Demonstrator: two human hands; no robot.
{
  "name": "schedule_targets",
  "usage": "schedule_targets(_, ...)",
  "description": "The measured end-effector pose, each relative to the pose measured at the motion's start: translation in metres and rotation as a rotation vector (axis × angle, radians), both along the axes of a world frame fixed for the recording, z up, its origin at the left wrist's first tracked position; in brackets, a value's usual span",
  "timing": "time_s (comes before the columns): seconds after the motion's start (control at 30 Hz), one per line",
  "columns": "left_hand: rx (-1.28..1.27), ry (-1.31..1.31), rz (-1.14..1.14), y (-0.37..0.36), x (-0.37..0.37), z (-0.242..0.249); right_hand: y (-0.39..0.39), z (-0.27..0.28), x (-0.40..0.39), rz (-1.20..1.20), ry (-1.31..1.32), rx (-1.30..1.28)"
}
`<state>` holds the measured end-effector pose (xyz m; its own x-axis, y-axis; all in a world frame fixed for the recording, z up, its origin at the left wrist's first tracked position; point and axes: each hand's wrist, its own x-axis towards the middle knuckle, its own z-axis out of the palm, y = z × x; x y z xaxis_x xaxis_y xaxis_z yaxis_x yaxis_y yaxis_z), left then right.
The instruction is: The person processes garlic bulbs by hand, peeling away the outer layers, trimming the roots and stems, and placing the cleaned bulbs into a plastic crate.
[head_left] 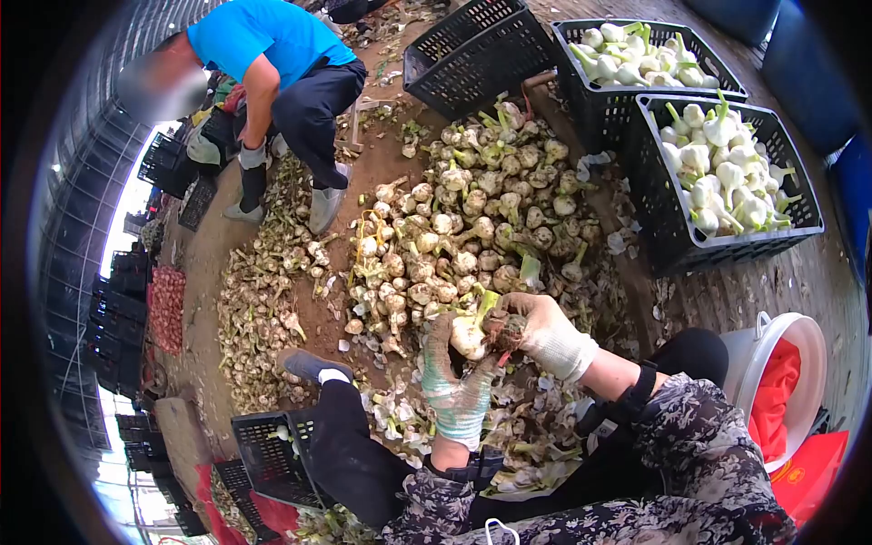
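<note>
In front of me, my left hand (454, 391), in a soiled white-and-green glove, is closed around a garlic bulb (468, 336) with a short green stem pointing up. My right hand (549, 338), in a dirty white glove, is closed at the bulb's right side. Dark brown matter and a small red piece show by its fingers; what it grips is partly hidden. Beyond both hands lies a large heap of soil-stained garlic (463, 218). Loose garlic skins and trimmings (536, 418) cover the ground beneath them.
Two black crates (663, 245) hold cleaner garlic at the upper right, beside another black crate (472, 54). A white bucket (745, 363) with red material stands right. A person in a blue shirt (272, 36) bends over at upper left, near another garlic pile (263, 309).
</note>
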<state>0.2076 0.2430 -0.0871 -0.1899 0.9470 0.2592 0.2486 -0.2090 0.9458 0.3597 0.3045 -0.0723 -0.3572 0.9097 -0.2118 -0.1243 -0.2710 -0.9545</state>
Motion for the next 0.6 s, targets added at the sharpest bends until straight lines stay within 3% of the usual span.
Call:
schedule_targets(0.17, -0.017, -0.064, -0.014, -0.001, 0.004, 0.007, 0.003, 0.008, 0.007, 0.089, 0.079, -0.07)
schedule_targets(0.23, 0.046, 0.082, -0.015, -0.001, 0.003, 0.007, 0.006, 0.009, 0.01, 0.118, 0.098, -0.116)
schedule_targets(0.37, 0.049, 0.119, -0.014, -0.001, 0.006, 0.015, 0.0, 0.012, 0.007, 0.091, 0.198, -0.206)
schedule_targets(0.4, -0.082, -0.237, 0.009, 0.0, 0.011, 0.026, 0.0, 0.01, 0.009, 0.156, 0.172, -0.254)
schedule_targets(0.43, -0.214, -0.593, 0.033, 0.006, 0.018, 0.041, -0.003, 0.002, 0.002, 0.105, -0.018, -0.001)
schedule_targets(0.47, -0.404, -0.753, 0.004, 0.009, 0.014, 0.036, -0.006, -0.008, 0.0, 0.092, -0.101, 0.167)
schedule_targets(0.5, -0.399, -0.755, 0.006, 0.011, 0.015, 0.038, -0.005, -0.011, -0.001, 0.078, -0.184, 0.339)
schedule_targets(0.53, -0.552, -0.864, 0.074, 0.013, 0.016, 0.041, -0.004, -0.012, 0.0, 0.079, -0.183, 0.345)
schedule_targets(0.57, -0.71, -0.97, 0.142, 0.014, 0.017, 0.043, -0.004, -0.012, 0.001, 0.11, -0.101, 0.233)
schedule_targets(0.6, -0.719, -0.893, 0.043, 0.015, 0.012, 0.035, -0.004, -0.011, 0.003, 0.141, -0.019, 0.118)
